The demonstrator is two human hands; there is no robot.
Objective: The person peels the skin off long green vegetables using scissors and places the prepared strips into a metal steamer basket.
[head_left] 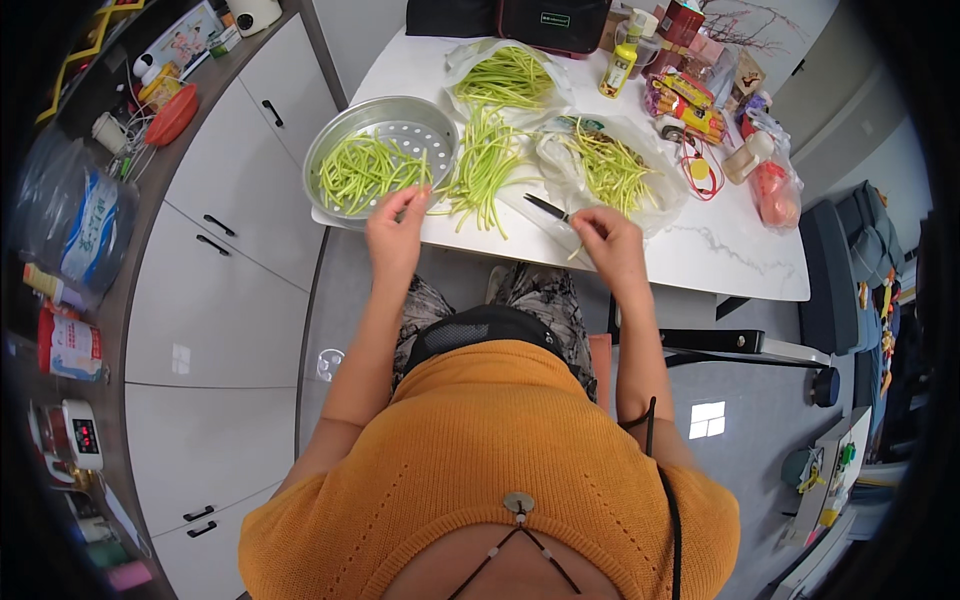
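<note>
My left hand is closed in a pinch at the near right rim of a round metal pan with holes in its bottom. A short green stem stands up from its fingertips. Cut green stems lie in the pan's left part. My right hand grips a small knife, its dark blade pointing left over the table edge. A pale stem end shows just below those fingers; whether they hold it I cannot tell. Between the hands lies a loose pile of long green stems.
A plastic bag of stems lies right of the pile, another bag behind it. A yellow bottle and snack packages stand farther back on the white table. White cabinets run along the left.
</note>
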